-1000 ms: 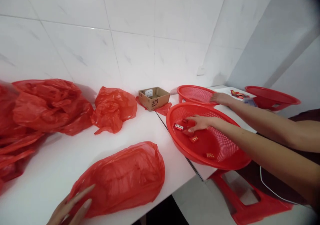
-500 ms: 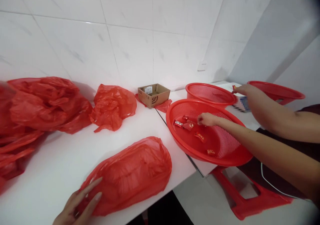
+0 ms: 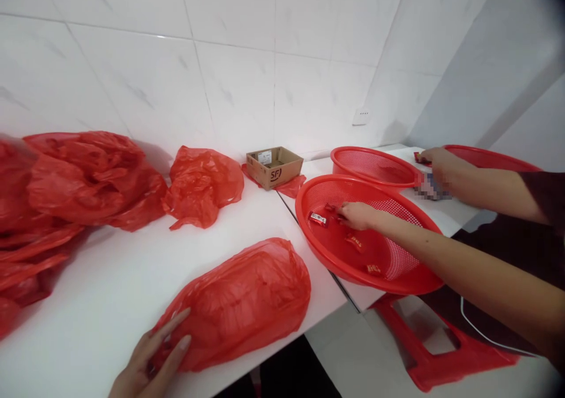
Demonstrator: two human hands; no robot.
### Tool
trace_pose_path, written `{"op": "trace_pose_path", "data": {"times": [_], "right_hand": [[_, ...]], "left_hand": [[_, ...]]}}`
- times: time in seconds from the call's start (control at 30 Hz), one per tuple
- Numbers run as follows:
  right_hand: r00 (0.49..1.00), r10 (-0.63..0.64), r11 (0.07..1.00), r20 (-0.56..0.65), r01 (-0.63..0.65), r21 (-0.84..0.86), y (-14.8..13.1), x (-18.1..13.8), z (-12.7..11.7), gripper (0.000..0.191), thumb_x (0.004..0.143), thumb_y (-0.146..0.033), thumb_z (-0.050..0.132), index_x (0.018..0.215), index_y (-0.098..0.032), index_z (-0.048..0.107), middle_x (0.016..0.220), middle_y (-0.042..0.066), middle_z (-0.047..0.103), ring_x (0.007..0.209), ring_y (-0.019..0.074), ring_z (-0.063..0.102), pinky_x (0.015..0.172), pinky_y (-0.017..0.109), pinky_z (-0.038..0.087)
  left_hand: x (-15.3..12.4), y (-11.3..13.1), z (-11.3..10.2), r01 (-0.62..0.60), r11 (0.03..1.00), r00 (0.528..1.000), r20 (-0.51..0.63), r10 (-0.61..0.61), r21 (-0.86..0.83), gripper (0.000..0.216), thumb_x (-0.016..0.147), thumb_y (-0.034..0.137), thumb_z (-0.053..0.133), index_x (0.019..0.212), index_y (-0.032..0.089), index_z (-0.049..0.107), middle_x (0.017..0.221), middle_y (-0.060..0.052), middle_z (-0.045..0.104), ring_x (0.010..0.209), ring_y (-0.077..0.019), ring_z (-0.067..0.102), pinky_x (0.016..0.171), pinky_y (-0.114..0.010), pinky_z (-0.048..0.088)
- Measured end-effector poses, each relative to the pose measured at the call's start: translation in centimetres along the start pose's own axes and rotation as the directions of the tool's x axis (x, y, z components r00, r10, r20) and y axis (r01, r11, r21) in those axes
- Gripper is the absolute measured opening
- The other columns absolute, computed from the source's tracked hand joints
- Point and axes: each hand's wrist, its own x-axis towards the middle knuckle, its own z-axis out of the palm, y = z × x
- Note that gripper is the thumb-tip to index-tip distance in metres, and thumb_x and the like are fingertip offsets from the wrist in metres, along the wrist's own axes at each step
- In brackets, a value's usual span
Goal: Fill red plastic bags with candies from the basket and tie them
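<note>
At the lower left, my left hand [image 3: 152,354] is at the end of a red plastic bag [image 3: 247,298] lying on the white table. Its thumb and forefinger show on the thin film; the other fingers are partly hidden by it. The bag is puffed out and creased. My right hand is not in view. To the right, a co-worker's hand [image 3: 357,215] pinches at small red-wrapped sweets in a red mesh basket [image 3: 320,256]. A white-labelled sweet [image 3: 318,219] and a few others lie on its floor. A co-worker's farther hand [image 3: 441,165] holds a small red packet [image 3: 417,157].
Heaped red plastic bags [image 3: 97,180] fill the left, with another crumpled bag [image 3: 205,186] beside them. An open cardboard box [image 3: 276,171] stands near the wall. Two more red baskets stand behind, including a mesh basket [image 3: 375,171]. A red stool [image 3: 424,362] stands below the table edge.
The view has shifted slightly. My left hand stays on the bag. The co-worker's hand in the basket has moved left onto the sweets, and the farther arm has straightened.
</note>
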Motion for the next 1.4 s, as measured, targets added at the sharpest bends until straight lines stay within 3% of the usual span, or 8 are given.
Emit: {"op": "trace_pose_path", "data": {"times": [0.17, 0.3, 0.57, 0.67, 0.83, 1.17, 1.3, 1.4], "right_hand": [[0.999, 0.009, 0.956, -0.045, 0.004, 0.293, -0.4, -2.0, -4.0, 0.035, 0.092, -0.041, 0.046, 0.098, -0.016, 0.070, 0.102, 0.012, 0.072, 0.092, 0.0260, 0.068, 0.080, 0.033, 0.051], [0.999, 0.014, 0.470, -0.047, 0.035, 0.882, -4.4, -5.7, -7.3, 0.038, 0.087, -0.049, 0.057, 0.103, -0.016, 0.069, 0.104, 0.010, 0.072, 0.090, 0.0228, 0.069, 0.081, 0.034, 0.054], [0.940, -0.300, 0.182, -0.161, 0.223, 0.958, -17.2, -8.9, -6.2, 0.036, 0.088, -0.051, 0.058, 0.101, -0.020, 0.070, 0.098, 0.004, 0.073, 0.094, 0.0227, 0.068, 0.085, 0.035, 0.055], [0.895, -0.413, 0.277, -0.167, 0.299, 0.913, -21.3, -6.8, -2.9, 0.031, 0.091, -0.051, 0.052, 0.100, -0.026, 0.069, 0.101, 0.001, 0.072, 0.095, 0.0237, 0.068, 0.086, 0.037, 0.055], [0.946, -0.282, 0.566, -0.162, 0.300, 0.767, -22.7, -3.4, 0.8, 0.034, 0.091, -0.046, 0.050, 0.122, -0.033, 0.060, 0.121, 0.004, 0.065, 0.108, 0.0280, 0.063, 0.096, 0.044, 0.051], [0.892, -0.256, 0.641, -0.371, 0.445, 0.625, -20.7, -5.3, -0.4, 0.046, 0.094, -0.023, 0.035, 0.139, -0.027, 0.047, 0.144, 0.003, 0.050, 0.135, 0.0206, 0.044, 0.115, 0.041, 0.035], [0.862, -0.103, 0.737, -0.497, 0.402, 0.543, -16.6, -7.1, -3.9, 0.034, 0.094, -0.032, 0.042, 0.123, -0.029, 0.060, 0.128, 0.003, 0.062, 0.119, 0.0221, 0.058, 0.102, 0.041, 0.047], [0.922, -0.012, 0.895, -0.387, 0.183, 0.406, -10.6, -7.0, -4.2, 0.037, 0.091, -0.041, 0.049, 0.125, -0.027, 0.059, 0.130, 0.010, 0.060, 0.116, 0.0272, 0.059, 0.096, 0.041, 0.048]], "left_hand": [[0.9, -1.4, -0.6, 0.087, 0.995, 0.994, 0.064, -0.090, 0.048, 0.060, 0.067, 0.064, 0.065, 0.120, 0.035, 0.069, 0.128, -0.001, 0.064, 0.131, -0.0344, 0.048, 0.110, -0.051, 0.037], [0.6, -0.7, -0.3, 0.057, 0.998, 0.998, 0.022, -0.058, 0.019, 0.061, 0.069, 0.065, 0.064, 0.122, 0.035, 0.067, 0.124, -0.001, 0.064, 0.123, -0.0318, 0.055, 0.110, -0.050, 0.037], [-0.1, 2.8, 1.4, 0.007, 1.000, 0.997, -0.071, -0.005, 0.027, 0.066, 0.073, 0.061, 0.062, 0.129, 0.026, 0.063, 0.098, -0.004, 0.062, 0.085, -0.0231, 0.063, 0.083, -0.039, 0.053], [-0.3, 2.9, 1.5, -0.026, 0.999, 0.997, -0.070, 0.025, -0.018, 0.060, 0.076, 0.056, 0.062, 0.129, 0.026, 0.062, 0.109, -0.005, 0.060, 0.098, -0.0239, 0.061, 0.088, -0.037, 0.051], [-0.8, 2.7, 1.4, -0.006, 1.000, 0.997, -0.079, 0.005, -0.017, 0.064, 0.077, 0.053, 0.063, 0.134, 0.026, 0.057, 0.094, -0.003, 0.059, 0.077, -0.0186, 0.057, 0.078, -0.034, 0.051], [-1.0, 2.6, 1.4, -0.007, 0.998, 0.998, -0.070, 0.004, -0.055, 0.062, 0.079, 0.052, 0.063, 0.136, 0.029, 0.055, 0.108, -0.005, 0.059, 0.088, -0.0211, 0.057, 0.090, -0.038, 0.048], [-0.9, 2.3, 1.4, -0.027, 0.999, 0.998, -0.063, 0.024, -0.039, 0.062, 0.079, 0.053, 0.063, 0.136, 0.031, 0.054, 0.112, -0.005, 0.059, 0.095, -0.0228, 0.058, 0.093, -0.039, 0.048], [-0.8, 2.2, 1.4, -0.017, 1.000, 0.998, -0.063, 0.017, -0.005, 0.066, 0.078, 0.055, 0.062, 0.139, 0.032, 0.051, 0.108, -0.004, 0.059, 0.087, -0.0210, 0.058, 0.088, -0.037, 0.049]]}}
